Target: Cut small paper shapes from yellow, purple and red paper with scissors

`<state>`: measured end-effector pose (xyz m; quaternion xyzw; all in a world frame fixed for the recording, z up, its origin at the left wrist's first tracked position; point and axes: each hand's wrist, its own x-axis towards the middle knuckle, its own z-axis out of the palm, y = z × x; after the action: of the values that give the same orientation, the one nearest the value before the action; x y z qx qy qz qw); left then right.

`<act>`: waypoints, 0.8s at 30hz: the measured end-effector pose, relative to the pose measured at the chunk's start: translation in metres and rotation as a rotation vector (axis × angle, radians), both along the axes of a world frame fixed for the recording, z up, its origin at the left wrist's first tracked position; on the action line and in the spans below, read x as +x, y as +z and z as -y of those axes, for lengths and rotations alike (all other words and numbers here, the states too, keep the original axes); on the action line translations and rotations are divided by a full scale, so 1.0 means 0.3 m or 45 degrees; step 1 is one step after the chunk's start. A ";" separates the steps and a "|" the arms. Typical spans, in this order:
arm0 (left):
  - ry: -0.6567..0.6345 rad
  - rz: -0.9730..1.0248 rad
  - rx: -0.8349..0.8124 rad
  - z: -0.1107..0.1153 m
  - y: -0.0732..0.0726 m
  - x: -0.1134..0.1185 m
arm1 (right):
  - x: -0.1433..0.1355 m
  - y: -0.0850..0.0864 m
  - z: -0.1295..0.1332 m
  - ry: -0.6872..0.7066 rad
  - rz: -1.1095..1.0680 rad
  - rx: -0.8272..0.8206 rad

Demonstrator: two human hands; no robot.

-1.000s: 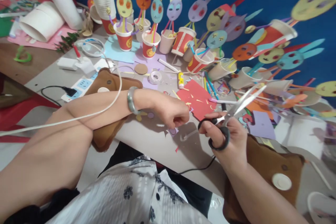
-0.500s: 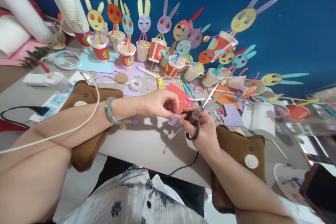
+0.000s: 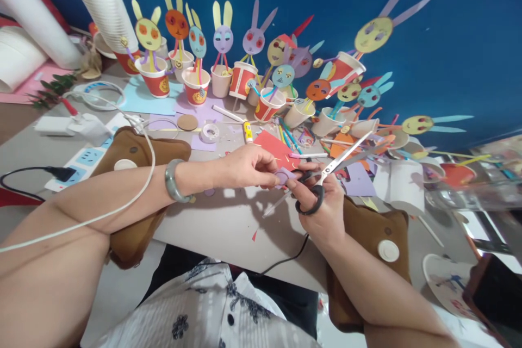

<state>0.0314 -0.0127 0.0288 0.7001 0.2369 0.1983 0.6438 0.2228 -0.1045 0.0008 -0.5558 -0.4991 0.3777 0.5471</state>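
Between thumb and finger, my left hand pinches a small piece of purple paper with a round outline drawn on it. My right hand has a pair of scissors hooked on its fingers, black handles in the palm, blades parted and pointing up and right. Its thumb and fingertip also touch the paper's right edge. Both hands are over the near part of the table. Behind them lies red paper. A tiny red scrap rests in front.
Paper-cup rabbit figures line the back. A tall stack of white cups stands at the back left. Brown cushions lie under both forearms. A white cable crosses my left arm. A power strip sits at left.
Both hands have moved slightly up and to the right with the paper. The scissors have shifted the same way, their blades now parted and pointing farther right.
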 end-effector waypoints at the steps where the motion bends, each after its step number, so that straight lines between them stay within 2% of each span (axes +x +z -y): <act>1: 0.008 0.025 -0.010 -0.001 0.001 -0.002 | -0.004 0.008 0.000 0.012 0.027 -0.002; 6: 0.164 0.221 -0.153 -0.003 0.033 -0.013 | -0.023 0.051 0.008 0.194 0.185 0.005; 10: 0.269 0.325 -0.309 0.003 0.055 -0.010 | -0.018 0.049 0.012 0.349 0.261 -0.008; 15: 0.259 0.417 -0.470 0.013 0.051 0.001 | -0.010 0.028 0.007 0.420 0.361 -0.009; 24: 0.236 0.358 -0.534 0.016 0.056 -0.003 | -0.014 0.038 0.006 0.408 0.405 -0.022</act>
<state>0.0306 -0.0174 0.0456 0.4922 0.2443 0.2983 0.7805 0.2185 -0.1064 0.0122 -0.5266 -0.6578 0.3716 0.3898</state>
